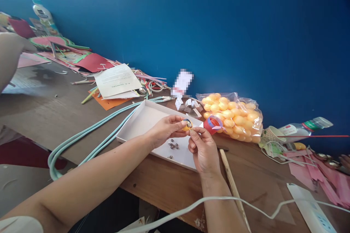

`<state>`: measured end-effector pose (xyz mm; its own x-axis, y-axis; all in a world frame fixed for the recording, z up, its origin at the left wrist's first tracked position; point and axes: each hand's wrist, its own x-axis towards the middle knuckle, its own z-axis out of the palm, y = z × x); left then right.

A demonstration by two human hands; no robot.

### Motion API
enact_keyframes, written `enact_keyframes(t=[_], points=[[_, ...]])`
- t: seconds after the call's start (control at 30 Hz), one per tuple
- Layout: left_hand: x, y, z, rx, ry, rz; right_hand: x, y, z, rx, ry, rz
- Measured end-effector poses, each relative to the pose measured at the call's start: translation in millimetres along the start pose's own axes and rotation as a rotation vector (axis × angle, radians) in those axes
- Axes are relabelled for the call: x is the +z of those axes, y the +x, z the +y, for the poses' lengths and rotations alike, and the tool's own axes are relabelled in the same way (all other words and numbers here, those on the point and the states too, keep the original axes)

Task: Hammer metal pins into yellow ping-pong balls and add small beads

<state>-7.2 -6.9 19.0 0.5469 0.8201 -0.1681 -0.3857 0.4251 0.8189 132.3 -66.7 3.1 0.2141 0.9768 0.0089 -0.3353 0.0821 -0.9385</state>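
Note:
Over a shallow white box (131, 121), both hands meet at a small yellow ball (187, 128) with a dark, shiny metallic top. My left hand (168, 130) grips the ball between thumb and fingers from the left. Close against its lower right side, my right hand (201, 145) is closed in a pinch; whatever sits between those fingertips is too small to make out. Below the hands, several small metal balls (172, 145) lie on the box floor. A roll of red tape (212, 125) is just beyond my right hand.
Behind the box lies a clear bag of orange balls (232, 116). Light-blue cords (90, 125) loop at the left, near papers (117, 80). A wooden stick (231, 180), white cable (218, 198) and power strip (311, 207) are at right. Another person's arm (11, 56) reaches in from the left.

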Motion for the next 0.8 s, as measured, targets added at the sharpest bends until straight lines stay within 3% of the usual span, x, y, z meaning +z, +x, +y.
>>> enact_keyframes(t=[0.8], points=[[-1.3, 1.1, -2.2, 0.089, 0.075, -0.012, -0.1, 1.0, 0.8, -0.011, -0.024, 0.017]])
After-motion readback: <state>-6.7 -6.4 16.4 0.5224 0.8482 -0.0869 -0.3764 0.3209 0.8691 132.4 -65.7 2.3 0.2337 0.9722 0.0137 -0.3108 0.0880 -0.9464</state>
